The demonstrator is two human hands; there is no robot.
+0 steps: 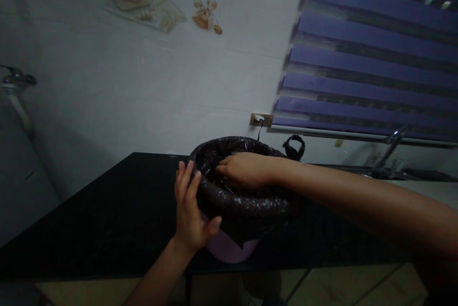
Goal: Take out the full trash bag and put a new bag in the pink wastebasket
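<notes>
A pink trash bin (231, 247) stands on the dark counter, lined with a black garbage bag (246, 205) that is folded over its rim and hangs down outside. My left hand (190, 208) rests on the bin's left side, fingers stretched along the bag-covered rim and thumb spread across the front. Inside the mouth of the bin is my right hand (241, 168), reaching in from the right. Its fingers are curled in by the bag's inner wall; whatever they hold, if anything, is hidden.
The black countertop (107, 220) runs along a tiled wall. Behind the bin are a wall socket (261, 119) with a plugged-in cord and a dark loop-shaped thing (294, 147). A faucet (391, 146) rises at the right below a purple blind (365, 58). Another tap (17, 77) is at far left.
</notes>
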